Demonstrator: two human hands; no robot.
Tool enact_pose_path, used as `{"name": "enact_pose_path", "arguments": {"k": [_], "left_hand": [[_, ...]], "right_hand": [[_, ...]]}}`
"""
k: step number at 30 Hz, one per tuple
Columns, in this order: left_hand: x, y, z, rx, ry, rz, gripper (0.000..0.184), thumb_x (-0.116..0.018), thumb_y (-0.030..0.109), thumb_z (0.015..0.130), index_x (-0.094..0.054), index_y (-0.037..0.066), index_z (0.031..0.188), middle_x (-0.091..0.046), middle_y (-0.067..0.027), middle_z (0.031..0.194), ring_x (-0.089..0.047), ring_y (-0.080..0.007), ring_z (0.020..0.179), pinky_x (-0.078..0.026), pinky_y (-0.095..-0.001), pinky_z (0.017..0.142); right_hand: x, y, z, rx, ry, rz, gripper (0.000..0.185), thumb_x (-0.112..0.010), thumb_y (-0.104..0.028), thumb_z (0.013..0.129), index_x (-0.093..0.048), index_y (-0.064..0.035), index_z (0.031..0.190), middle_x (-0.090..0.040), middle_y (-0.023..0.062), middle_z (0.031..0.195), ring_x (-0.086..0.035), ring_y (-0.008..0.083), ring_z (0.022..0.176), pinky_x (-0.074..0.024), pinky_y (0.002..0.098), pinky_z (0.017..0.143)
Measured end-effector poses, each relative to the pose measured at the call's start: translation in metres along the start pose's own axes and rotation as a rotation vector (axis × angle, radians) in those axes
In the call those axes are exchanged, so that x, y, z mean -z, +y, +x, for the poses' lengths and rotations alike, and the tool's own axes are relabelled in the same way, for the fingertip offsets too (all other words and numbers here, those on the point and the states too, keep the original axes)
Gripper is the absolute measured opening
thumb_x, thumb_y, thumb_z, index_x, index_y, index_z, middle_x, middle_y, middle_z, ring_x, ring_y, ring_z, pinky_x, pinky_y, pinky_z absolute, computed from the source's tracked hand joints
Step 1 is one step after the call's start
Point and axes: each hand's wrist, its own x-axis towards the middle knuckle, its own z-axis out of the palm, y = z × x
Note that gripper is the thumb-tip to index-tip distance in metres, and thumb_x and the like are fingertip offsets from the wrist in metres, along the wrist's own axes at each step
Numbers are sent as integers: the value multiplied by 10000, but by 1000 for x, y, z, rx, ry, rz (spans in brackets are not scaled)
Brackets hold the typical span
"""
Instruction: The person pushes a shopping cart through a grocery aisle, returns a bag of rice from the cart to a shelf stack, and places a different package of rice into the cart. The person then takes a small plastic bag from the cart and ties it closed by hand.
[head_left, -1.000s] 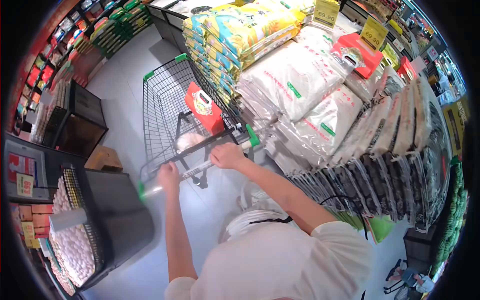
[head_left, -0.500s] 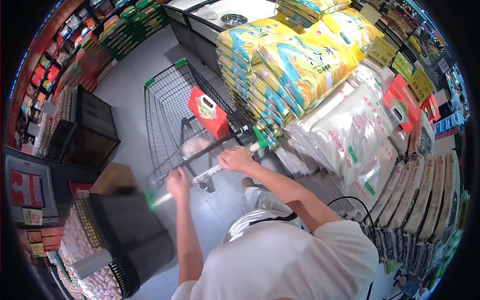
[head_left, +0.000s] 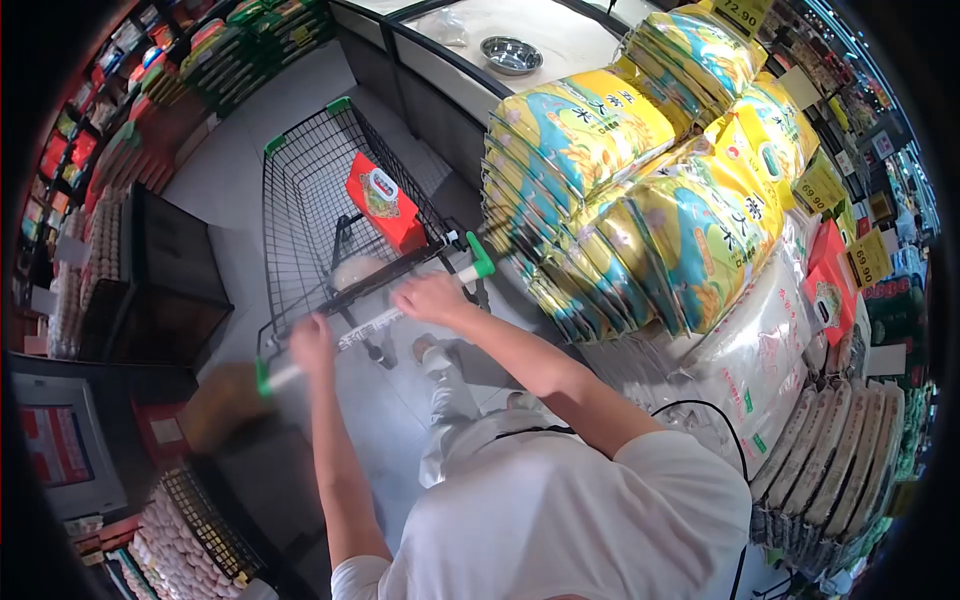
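Observation:
My left hand is wrapped round the left part of the cart's handle bar, slightly blurred. Nearer the bar's right end, my right hand is closed on it too. Ahead of the bar stretches the black wire shopping cart with green corner caps. Inside it a red package with a white-edged handle hole leans at the right side. A pale bagged item, blurred, lies near the cart's handle end.
Stacked yellow and blue rice bags rise at the right, with white sacks beside them. A white-topped bin holds a metal bowl. Dark display stands line the left. Grey floor tiles run between.
The cart and I have moved forward along the aisle. The rice bags and the bin with the bowl show more fully, and the left stands have slid back. Both hands keep their hold.

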Motion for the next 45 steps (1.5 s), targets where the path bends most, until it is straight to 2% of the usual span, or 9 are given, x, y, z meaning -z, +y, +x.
{"name": "enact_pose_path", "arguments": {"k": [9,14,24,26,28,32,38,40,45], "left_hand": [[-48,-9,199,-130,-57,-26,349,-558,315,916,-680,37,744,-664,-119,823,-639,-354,736,-492,-461,666],[-79,-16,305,-129,-86,-18,368,-536,319,926,-664,34,730,-639,-122,796,-621,-358,715,-477,-458,653],[-149,-26,515,-129,-76,-6,399,-522,337,929,-609,37,680,-605,-110,766,-600,-353,706,-448,-479,629],[-162,-27,560,-159,-47,62,387,-524,329,929,-604,43,680,-602,-106,762,-592,-344,701,-442,-466,620],[-175,-28,607,-118,-94,19,376,-521,317,916,-602,37,678,-591,-132,766,-579,-356,737,-440,-481,664],[-206,-30,693,-142,-14,-47,356,-553,275,903,-597,33,646,-596,-143,726,-588,-363,691,-430,-483,614],[-268,-47,842,-224,60,-73,315,-564,273,894,-649,30,713,-645,-169,764,-607,-379,701,-450,-482,632],[-278,-41,886,-170,-28,-103,316,-553,281,896,-654,24,742,-658,-179,769,-615,-399,713,-458,-497,647],[-312,-41,993,-288,-38,25,357,-517,320,915,-687,44,764,-662,-163,779,-620,-393,723,-460,-510,647]], "right_hand": [[-66,46,184,-48,15,-78,334,-550,-317,855,-672,-85,648,-675,78,673,-671,269,613,-544,416,627],[-97,69,281,-102,-43,-106,355,-531,-336,859,-668,-85,647,-672,76,676,-671,268,625,-541,411,616],[-174,128,471,-53,29,-72,346,-549,-321,867,-636,-89,625,-627,75,621,-646,269,587,-528,417,592],[-186,140,516,-37,50,-65,332,-558,-315,863,-634,-90,630,-623,79,612,-640,271,574,-527,420,577],[-203,151,553,-48,76,-62,333,-560,-314,862,-625,-90,623,-619,78,607,-637,271,568,-526,421,568],[-240,180,631,-71,83,-19,348,-558,-320,869,-622,-88,618,-623,81,610,-641,276,572,-521,420,555],[-278,218,762,-107,2,-10,388,-509,-332,910,-627,-93,629,-639,85,635,-651,289,602,-522,431,591],[-292,232,800,-129,9,-44,399,-499,-334,916,-625,-96,621,-641,88,637,-652,299,610,-524,434,594],[-339,267,891,-198,74,-41,445,-499,-376,900,-629,-103,574,-628,102,579,-647,305,571,-520,444,566]]}}
